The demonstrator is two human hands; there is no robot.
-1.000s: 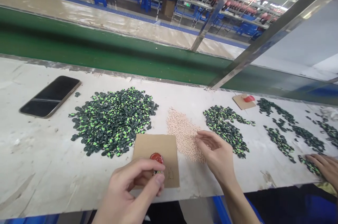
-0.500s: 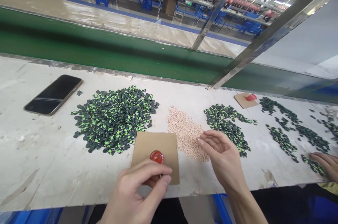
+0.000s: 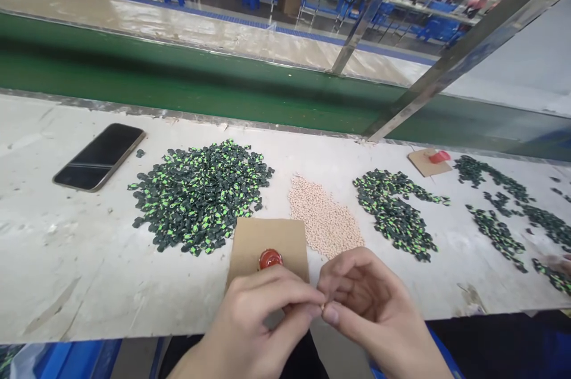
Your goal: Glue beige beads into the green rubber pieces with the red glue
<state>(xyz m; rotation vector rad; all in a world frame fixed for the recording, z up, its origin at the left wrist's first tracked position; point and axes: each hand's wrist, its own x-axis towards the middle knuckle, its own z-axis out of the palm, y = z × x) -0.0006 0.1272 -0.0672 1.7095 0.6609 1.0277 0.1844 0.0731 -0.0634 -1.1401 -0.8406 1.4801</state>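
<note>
Left hand meeting right hand, pinched item hidden

Whatever the left hand and right hand pinch between their meeting fingertips is hidden. The left hand covers the near edge of the cardboard square. A co-worker's hand at the right edge is blurred and cut off. Both forearms leave the bottom edge.

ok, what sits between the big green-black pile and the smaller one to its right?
Head view: a heap of pale beige pellets lies between the big pile and the smaller pile, with bare tabletop either side.
</note>
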